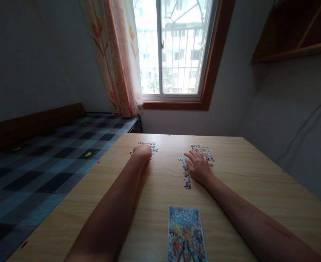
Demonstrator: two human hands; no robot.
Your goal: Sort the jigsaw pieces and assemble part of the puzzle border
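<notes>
On a light wooden table, my left hand reaches far out and rests curled in a fist beside a small heap of loose jigsaw pieces. My right hand lies flat with fingers spread, touching a joined strip of puzzle pieces and a second patch of pieces just beyond its fingertips. A colourful printed puzzle picture sheet lies near me between my forearms.
A bed with a blue and black checked cover stands left of the table. A window with a floral curtain is ahead. A wooden shelf hangs on the right wall.
</notes>
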